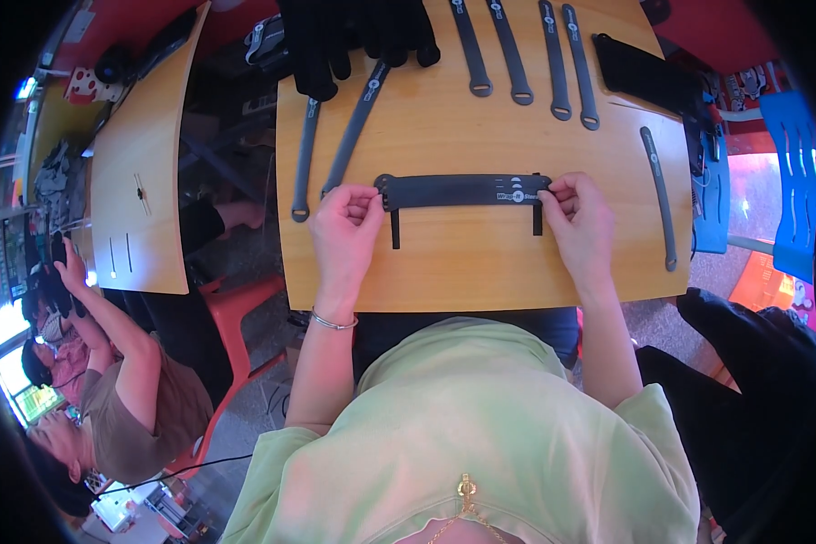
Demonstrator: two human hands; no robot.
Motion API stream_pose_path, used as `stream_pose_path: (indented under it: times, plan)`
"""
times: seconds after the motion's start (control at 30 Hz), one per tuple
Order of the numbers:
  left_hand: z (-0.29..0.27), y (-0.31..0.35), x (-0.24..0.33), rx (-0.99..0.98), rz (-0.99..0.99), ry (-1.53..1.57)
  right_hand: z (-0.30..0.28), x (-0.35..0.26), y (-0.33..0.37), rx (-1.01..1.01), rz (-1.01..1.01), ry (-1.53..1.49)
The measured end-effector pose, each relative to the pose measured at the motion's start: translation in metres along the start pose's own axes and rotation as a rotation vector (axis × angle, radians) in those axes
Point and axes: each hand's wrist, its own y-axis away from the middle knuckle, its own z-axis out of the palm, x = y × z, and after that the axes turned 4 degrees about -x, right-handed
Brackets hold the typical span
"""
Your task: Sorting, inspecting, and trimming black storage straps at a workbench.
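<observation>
While left hand [349,222] and right hand [580,213] pinch it, a broad strap [453,190] stretches flat.

On the wooden worktop [471,272] lie slim grey straps [510,54], upper centre-left, top centre and right; a flat black object [644,74], upper right.

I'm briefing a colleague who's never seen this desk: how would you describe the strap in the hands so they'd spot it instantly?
Start with the wooden table before the person in pale green. Toward its near side, the left hand and right hand pinch opposite ends of a dark strap. It alone runs sideways, and it looks wider than the other straps.
</observation>
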Motion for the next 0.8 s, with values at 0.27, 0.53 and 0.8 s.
stream_pose_path:
  times: [0.27,0.53,0.8]
  plan:
    - [0.001,0.002,0.002,0.010,0.083,-0.102,-0.002,0.004,-0.001,-0.017,-0.015,-0.013]
    - [0.004,0.020,0.038,-0.133,0.653,-0.740,-0.014,-0.004,0.013,-0.008,-0.336,0.183]
    - [0.025,0.033,0.036,-0.503,0.589,-0.920,-0.008,-0.010,0.035,-0.417,-0.459,0.812]
